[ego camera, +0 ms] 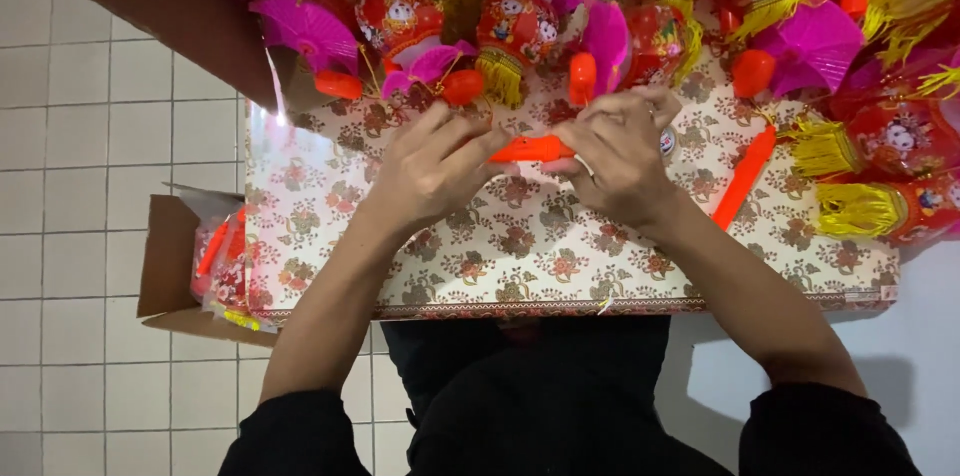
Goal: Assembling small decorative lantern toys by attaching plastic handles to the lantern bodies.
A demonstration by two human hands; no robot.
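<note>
The hands (530, 161) hide most of the orange stick (532, 148) they pinch.

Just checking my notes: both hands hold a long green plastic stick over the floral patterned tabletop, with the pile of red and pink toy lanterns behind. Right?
Not quite. The head view shows the long plastic stick is orange, not green. Left hand and right hand both hold it over the floral patterned tabletop, with the pile of red and pink toy lanterns behind.

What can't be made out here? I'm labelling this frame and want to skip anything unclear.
- Head view: the middle of the orange stick is hidden by the fingers of the left hand and right hand, so each grip is unclear.
- The toy lanterns are cut off by the top and right edges.
- The contents of the cardboard box are partly hidden under the patterned table.
</note>
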